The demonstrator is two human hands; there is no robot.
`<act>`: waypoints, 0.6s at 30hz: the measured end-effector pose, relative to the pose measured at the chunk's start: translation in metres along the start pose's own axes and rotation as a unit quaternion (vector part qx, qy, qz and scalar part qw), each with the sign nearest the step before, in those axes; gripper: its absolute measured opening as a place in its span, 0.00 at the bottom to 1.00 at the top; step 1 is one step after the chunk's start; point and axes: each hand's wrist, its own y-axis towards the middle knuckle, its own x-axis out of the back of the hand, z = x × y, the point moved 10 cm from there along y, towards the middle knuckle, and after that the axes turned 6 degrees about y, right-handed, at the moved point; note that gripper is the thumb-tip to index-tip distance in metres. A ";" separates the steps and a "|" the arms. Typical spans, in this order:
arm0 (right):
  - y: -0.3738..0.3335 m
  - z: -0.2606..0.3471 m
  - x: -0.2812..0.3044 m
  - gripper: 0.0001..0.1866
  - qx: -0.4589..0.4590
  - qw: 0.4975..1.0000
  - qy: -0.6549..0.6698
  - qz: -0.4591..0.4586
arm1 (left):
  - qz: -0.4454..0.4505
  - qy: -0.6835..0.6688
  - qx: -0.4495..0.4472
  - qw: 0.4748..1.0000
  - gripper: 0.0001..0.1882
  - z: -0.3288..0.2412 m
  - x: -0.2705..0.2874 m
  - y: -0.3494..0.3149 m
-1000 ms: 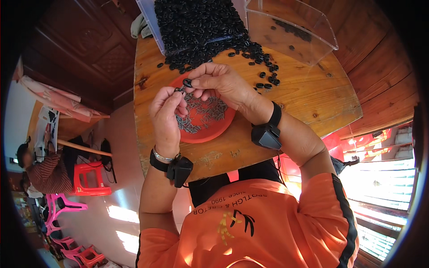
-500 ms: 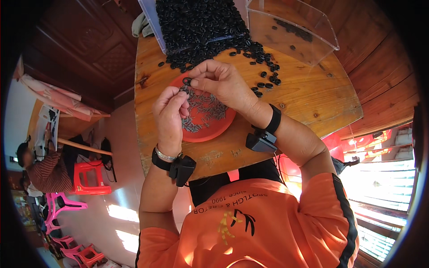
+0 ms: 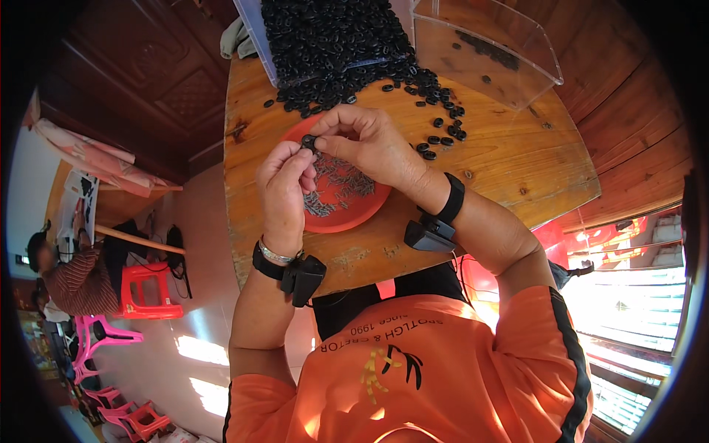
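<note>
Above the red plate point(image 3: 353, 220), my two hands meet at the fingertips. My right hand point(image 3: 373, 144) pinches a small black oval ring point(image 3: 309, 140) between thumb and fingers. Thumb and forefinger of my left hand point(image 3: 283, 184) are closed right against that ring; whatever they grip is too small and too covered to name. Many thin grey metal pins or screws point(image 3: 346, 179) lie loose in the plate beneath my hands.
Behind the plate, a clear bin point(image 3: 255, 40) spills a heap of black oval rings point(image 3: 336, 44) onto the wooden table point(image 3: 509, 166). A clear plastic box point(image 3: 509, 81) stands at back right. Far left, a person point(image 3: 81, 280) sits near a red stool point(image 3: 148, 292).
The black ring in my right hand has come down against my left fingertips. Before, a small gap showed between the ring and my left hand.
</note>
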 end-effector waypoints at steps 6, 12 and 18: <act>-0.001 -0.002 -0.005 0.11 0.025 1.000 -0.009 0.011 | 0.002 -0.033 0.016 0.999 0.07 0.005 -0.001 0.000; -0.004 0.002 -0.009 0.12 0.026 0.999 -0.031 0.011 | 0.002 -0.062 0.029 0.998 0.07 0.006 -0.003 -0.001; -0.002 0.001 -0.006 0.10 -0.004 0.999 -0.033 0.019 | -0.005 -0.026 0.002 1.000 0.07 0.003 -0.001 -0.002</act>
